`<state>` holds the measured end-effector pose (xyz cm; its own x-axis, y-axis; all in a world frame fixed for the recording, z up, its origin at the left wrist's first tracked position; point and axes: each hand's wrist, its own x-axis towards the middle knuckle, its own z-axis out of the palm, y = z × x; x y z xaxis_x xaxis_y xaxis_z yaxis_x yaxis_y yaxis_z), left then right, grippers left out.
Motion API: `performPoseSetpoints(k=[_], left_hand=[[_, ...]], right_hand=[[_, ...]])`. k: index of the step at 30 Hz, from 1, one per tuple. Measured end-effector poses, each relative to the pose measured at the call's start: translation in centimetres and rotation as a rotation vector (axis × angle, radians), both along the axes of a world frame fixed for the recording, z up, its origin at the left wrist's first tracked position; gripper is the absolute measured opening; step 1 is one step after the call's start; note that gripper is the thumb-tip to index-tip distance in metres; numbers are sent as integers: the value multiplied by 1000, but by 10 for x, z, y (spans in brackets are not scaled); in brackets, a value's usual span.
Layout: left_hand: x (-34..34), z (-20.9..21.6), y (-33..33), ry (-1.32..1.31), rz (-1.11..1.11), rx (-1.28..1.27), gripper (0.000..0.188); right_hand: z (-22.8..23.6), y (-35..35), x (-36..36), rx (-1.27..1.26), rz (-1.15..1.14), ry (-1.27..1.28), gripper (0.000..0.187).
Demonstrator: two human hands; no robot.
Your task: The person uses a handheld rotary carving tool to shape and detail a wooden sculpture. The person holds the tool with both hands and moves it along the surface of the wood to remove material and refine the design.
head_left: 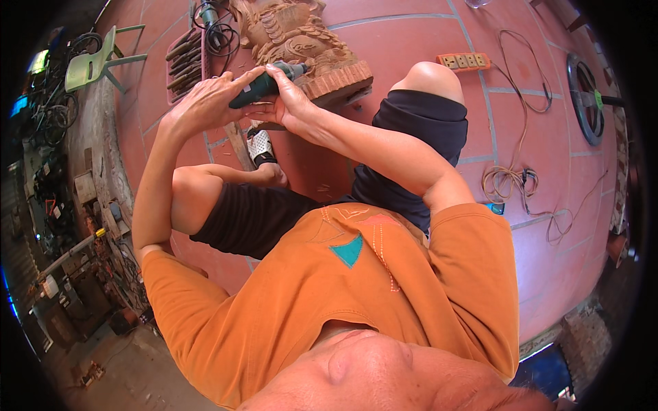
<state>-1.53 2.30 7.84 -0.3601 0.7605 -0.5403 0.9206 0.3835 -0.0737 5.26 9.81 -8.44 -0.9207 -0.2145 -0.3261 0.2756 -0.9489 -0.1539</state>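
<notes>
Both my hands are closed around a green-bodied power tool [256, 91], which looks like a hand-held grinder. My left hand [214, 98] wraps its rear, and my right hand [291, 103] grips it nearer the front. The grey nose of the tool points right, toward the base of a carved wooden sculpture [291, 41]. Whether its tip touches the wood I cannot tell. The sculpture has deep relief and a rough block base [337, 81], and lies on the tiled floor just beyond my hands. Some of the tool's body is hidden by my fingers.
A red tray [169, 55] of chisels and a second green power tool [208, 14] with a coiled cord lie left of the carving. A green chair [96, 68] stands far left. At right are an orange power strip [463, 62], loose cables [510, 179] and a dark ring [577, 103].
</notes>
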Motion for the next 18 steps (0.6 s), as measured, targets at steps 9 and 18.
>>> performPoseSetpoints(k=[9, 18], left_hand=[[-6, -2, 10, -58, 12, -26, 80], [-10, -5, 11, -46, 21, -28, 81]], right_hand=[[-6, 2, -3, 16, -57, -8, 57], [-7, 5, -6, -2, -41, -32, 51]])
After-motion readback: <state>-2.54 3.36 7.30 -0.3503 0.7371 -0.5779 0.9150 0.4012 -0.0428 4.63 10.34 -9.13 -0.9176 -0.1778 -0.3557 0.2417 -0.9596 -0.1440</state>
